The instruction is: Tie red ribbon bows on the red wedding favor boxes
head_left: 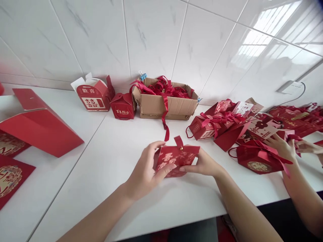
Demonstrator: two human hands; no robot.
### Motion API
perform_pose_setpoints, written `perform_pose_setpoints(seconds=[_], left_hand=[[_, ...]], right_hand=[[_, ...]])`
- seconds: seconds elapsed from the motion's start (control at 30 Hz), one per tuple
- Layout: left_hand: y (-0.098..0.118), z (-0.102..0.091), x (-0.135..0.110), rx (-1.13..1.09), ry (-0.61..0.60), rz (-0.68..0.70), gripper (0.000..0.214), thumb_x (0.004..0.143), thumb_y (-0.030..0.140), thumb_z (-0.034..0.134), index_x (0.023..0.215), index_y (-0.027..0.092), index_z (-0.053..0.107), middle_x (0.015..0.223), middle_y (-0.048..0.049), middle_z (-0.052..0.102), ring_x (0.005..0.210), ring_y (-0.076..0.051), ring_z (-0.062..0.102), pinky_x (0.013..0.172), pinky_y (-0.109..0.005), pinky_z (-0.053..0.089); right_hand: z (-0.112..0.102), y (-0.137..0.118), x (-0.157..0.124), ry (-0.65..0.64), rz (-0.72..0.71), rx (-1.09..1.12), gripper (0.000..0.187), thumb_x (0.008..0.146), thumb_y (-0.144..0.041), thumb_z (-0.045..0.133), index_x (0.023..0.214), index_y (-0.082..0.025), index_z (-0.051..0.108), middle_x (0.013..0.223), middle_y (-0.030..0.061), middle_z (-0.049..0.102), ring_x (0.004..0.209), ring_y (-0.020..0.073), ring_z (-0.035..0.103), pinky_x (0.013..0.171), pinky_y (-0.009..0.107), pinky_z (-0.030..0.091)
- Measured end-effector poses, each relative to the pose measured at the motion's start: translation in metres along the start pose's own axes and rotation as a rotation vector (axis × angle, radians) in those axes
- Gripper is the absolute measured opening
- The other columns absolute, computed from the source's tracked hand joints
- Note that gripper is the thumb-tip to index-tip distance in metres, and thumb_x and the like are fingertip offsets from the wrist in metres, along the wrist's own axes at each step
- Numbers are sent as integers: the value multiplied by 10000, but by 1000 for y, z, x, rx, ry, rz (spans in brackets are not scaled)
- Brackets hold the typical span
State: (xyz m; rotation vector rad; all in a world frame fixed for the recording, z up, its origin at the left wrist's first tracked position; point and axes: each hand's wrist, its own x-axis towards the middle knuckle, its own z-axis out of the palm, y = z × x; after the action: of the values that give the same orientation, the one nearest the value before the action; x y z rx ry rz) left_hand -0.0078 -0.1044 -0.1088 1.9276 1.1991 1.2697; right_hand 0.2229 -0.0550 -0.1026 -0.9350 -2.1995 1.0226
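Red gift box [171, 158]: seemingly folded into shape, pinched in left hand [150, 168] and right hand [204, 163]. Without visible bow, unlike hexagonal gift boxes [257, 164] at right.

Gift box, red [174, 158]: back hidden; front partly covd. by L hand [146, 166] & R hand [205, 163], sev. fingers out of sight behind.
Carton [153, 106]: side print too sm. to read; floor hidden under ribbon heap [174, 90].
Lg. red box [47, 131]: cut by pic.'s L edge.
Red bags [297, 117]: blurred, cut at R edge.
Co-worker's far hand [311, 148]: part cut off, same edge.
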Motion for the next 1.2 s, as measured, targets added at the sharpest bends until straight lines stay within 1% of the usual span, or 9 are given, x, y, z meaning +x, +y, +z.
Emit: perform_pose_setpoints(seconds=[0.1, 0.23, 0.33, 0.5, 0.63, 0.8, 0.9, 1.03, 1.2], left_hand=[[-3, 0, 2, 114, 31, 7, 561, 840, 332, 645, 1303, 246, 340, 1291, -117, 481, 1224, -261, 481, 1034, -472, 423], [-4, 1, 4, 138, 14, -19, 521, 862, 316, 614, 1299, 261, 336, 1284, -99, 471, 1220, -246, 468, 1044, -473, 403], [-4, 2, 4, 161, -4, -31, 516, 861, 316, 611, 1297, 267, 340, 1284, -93, 466, 1211, -246, 469, 1033, -465, 414], [-5, 3, 4, 185, -36, -50, 508, 866, 312, 596, 1305, 272, 343, 1274, -91, 467, 1185, -248, 485, 1003, -455, 440], [-6, 4, 4, 192, -58, -48, 496, 870, 292, 583, 1304, 268, 344, 1266, -89, 466, 1175, -239, 487, 993, -441, 452], [-6, 3, 4, 198, -57, -49, 489, 873, 276, 571, 1306, 270, 346, 1263, -90, 466, 1174, -242, 492, 998, -462, 451], [-7, 4, 3, 193, -58, -35, 488, 873, 263, 565, 1308, 272, 343, 1268, -93, 464, 1168, -244, 501, 986, -462, 461], [-7, 4, 4, 194, -73, -5, 495, 875, 249, 557, 1314, 275, 333, 1269, -99, 459, 1151, -244, 514, 961, -461, 481], [-7, 4, 4, 223, -94, -7, 477, 885, 237, 538, 1308, 279, 323, 1268, -101, 453, 1138, -243, 517, 941, -462, 498]], right_hand=[[-15, 18, -3, 173, 99, -1, 487, 702, -363, 778, 1118, -177, 604, 1070, 91, 696, 948, 232, 673, 823, 373, 561], [-42, 44, -10, 488, 359, 1, 478, 673, -409, 778, 1039, -160, 598, 1014, 101, 714, 911, 258, 689, 813, 426, 571], [-57, 54, -19, 656, 456, -15, 524, 643, -385, 792, 1076, -174, 586, 1075, 108, 708, 962, 272, 684, 837, 441, 567], [-65, 61, -24, 756, 473, -18, 536, 650, -417, 773, 1094, -172, 600, 1096, 105, 711, 959, 260, 688, 862, 427, 558], [-67, 70, -10, 868, 490, -152, 525, 639, -432, 760, 1068, -169, 610, 1080, 104, 714, 937, 258, 685, 852, 413, 551], [-73, 83, 6, 966, 545, -246, 484, 645, -443, 734, 1018, -165, 602, 1094, 136, 696, 950, 276, 669, 850, 409, 537], [-79, 91, 14, 1005, 588, -290, 483, 663, -440, 713, 1036, -164, 581, 1065, 142, 697, 933, 284, 669, 837, 411, 536], [-86, 103, 32, 1033, 634, -333, 525, 697, -429, 686, 1121, -155, 538, 1100, 155, 676, 997, 297, 652, 873, 415, 521], [-94, 113, 54, 1055, 743, -371, 594, 738, -442, 646, 1208, -120, 476, 1142, 205, 642, 1033, 349, 632, 880, 478, 502]])
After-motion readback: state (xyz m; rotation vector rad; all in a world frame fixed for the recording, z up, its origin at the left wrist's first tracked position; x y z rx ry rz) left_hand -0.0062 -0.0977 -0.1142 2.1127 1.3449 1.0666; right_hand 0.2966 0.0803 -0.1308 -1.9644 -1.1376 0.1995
